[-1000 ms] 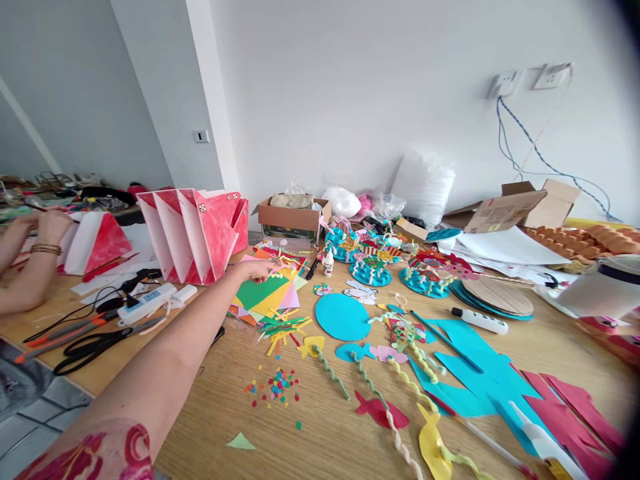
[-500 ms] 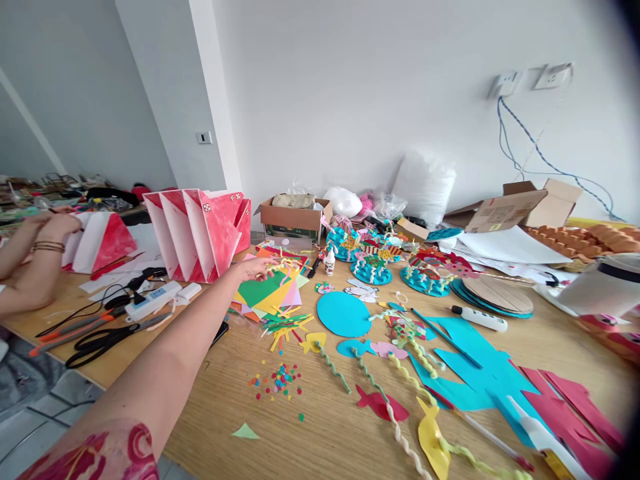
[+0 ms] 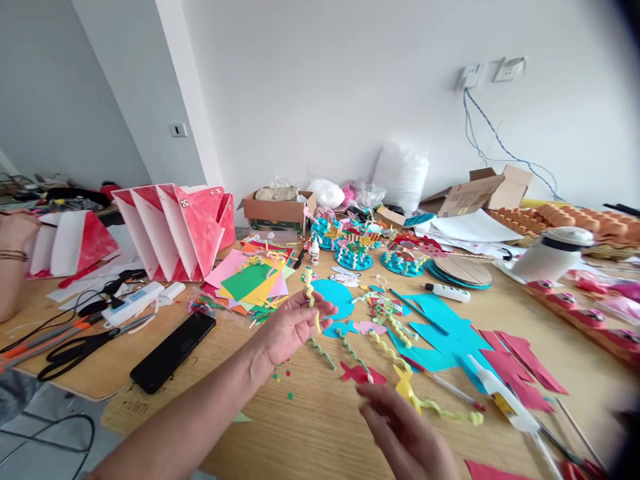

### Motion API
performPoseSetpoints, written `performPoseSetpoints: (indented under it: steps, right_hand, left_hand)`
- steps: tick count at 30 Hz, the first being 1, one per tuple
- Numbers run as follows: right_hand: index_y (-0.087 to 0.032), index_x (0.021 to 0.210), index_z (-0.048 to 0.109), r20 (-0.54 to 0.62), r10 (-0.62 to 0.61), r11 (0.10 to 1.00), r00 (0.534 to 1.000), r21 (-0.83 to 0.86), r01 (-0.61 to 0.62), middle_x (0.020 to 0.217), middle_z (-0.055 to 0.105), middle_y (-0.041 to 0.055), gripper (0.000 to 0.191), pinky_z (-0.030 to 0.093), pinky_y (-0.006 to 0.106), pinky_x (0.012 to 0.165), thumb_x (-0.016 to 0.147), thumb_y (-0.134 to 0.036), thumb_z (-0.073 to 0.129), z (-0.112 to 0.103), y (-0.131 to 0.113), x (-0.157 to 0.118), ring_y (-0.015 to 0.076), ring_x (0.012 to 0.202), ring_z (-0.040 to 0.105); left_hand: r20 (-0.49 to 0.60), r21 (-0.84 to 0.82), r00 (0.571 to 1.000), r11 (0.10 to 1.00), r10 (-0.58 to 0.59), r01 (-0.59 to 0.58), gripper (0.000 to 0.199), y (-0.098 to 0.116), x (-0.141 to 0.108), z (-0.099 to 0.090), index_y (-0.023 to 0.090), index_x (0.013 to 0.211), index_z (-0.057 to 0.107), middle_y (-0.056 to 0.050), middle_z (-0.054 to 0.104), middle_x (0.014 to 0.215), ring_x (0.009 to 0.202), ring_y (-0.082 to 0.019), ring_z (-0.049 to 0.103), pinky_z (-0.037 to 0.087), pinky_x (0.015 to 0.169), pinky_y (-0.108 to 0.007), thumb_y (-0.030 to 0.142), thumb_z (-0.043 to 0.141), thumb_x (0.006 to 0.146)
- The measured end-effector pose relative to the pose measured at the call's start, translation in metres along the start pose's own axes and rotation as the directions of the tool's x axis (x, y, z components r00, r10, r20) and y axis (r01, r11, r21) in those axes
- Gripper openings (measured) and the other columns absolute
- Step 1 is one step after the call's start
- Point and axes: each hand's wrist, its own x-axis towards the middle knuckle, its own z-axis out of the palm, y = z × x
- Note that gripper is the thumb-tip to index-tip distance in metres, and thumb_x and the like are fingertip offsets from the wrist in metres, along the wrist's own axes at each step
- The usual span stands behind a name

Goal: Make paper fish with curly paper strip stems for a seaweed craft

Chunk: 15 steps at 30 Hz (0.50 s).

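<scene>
From where I stand, the left hand (image 3: 293, 327) pinches a wavy, pale-yellow twisted strand (image 3: 310, 293) in its fingers, raised above the light wooden surface (image 3: 295, 433), just left of a flat blue paper circle (image 3: 337, 299). The right hand (image 3: 400, 430) hovers with fingers loosely parted, near a red paper fish (image 3: 357, 372).

Wooden table (image 3: 285, 437), crowded.
Left: black phone (image 3: 173, 350), black-handled scissors (image 3: 103, 339). Right: cut blue paper (image 3: 457, 340), red scraps (image 3: 513, 373) beside it. Between: yellow paper fish (image 3: 403, 381).
</scene>
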Motion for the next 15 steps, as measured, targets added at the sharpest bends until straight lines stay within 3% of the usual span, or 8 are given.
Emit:
performPoseSetpoints:
  steps: [2, 4, 9, 15]
  right_hand:
    - [-0.022, 0.092, 0.066, 0.096, 0.042, 0.994, 0.995, 0.092, -0.050, 0.090, 0.068, 0.0080, 0.034, 0.052, 0.028, 0.063, 0.070, -0.048, 0.062, 0.012, -0.014, 0.016, 0.0213, 0.080, 0.063]
    - [-0.020, 0.093, 0.064, 0.059, 0.039, 0.981, 0.998, 0.189, -0.050, 0.093, 0.067, 0.0085, 0.039, 0.050, 0.031, 0.070, 0.067, -0.049, 0.065, 0.022, -0.027, 0.031, 0.0213, 0.083, 0.062]
    - [-0.018, 0.080, 0.064, 0.098, 0.104, 0.912, 0.990, 0.388, -0.134, 0.060, 0.062, 0.0002, 0.033, 0.045, 0.026, 0.056, 0.065, -0.048, 0.067, 0.030, -0.035, 0.038, 0.0117, 0.055, 0.053]
    - [-0.017, 0.067, 0.062, 0.121, 0.186, 0.868, 0.975, 0.445, -0.220, 0.058, 0.063, 0.0009, 0.030, 0.039, 0.023, 0.050, 0.062, -0.046, 0.071, 0.019, -0.030, 0.024, 0.0096, 0.049, 0.050]
  left_hand:
    - [-0.020, -0.023, 1.000, 1.000, 0.006, -0.007, 0.020, -0.015, -0.007, 0.016, 0.019, 0.082, 0.059, -0.002, 0.067, 0.084, 0.098, -0.021, 0.060, 0.039, 0.090, -0.036, 0.013, 0.069, 0.067]
    - [-0.030, 0.005, 0.999, 1.000, 0.022, -0.022, 0.019, -0.027, -0.013, 0.026, 0.019, 0.080, 0.058, -0.002, 0.067, 0.082, 0.096, -0.020, 0.060, 0.041, 0.087, -0.033, 0.013, 0.070, 0.066]
    - [-0.007, 0.176, 0.999, 0.984, 0.033, -0.031, 0.012, -0.039, -0.027, 0.033, 0.020, 0.082, 0.057, -0.002, 0.064, 0.083, 0.072, -0.014, 0.059, 0.043, 0.060, -0.024, 0.018, 0.064, 0.073]
    - [0.100, 0.304, 0.993, 0.949, 0.055, -0.084, 0.029, -0.025, -0.037, 0.028, 0.020, 0.099, 0.057, -0.002, 0.058, 0.093, 0.086, -0.013, 0.053, 0.042, 0.078, -0.025, 0.019, 0.068, 0.072]
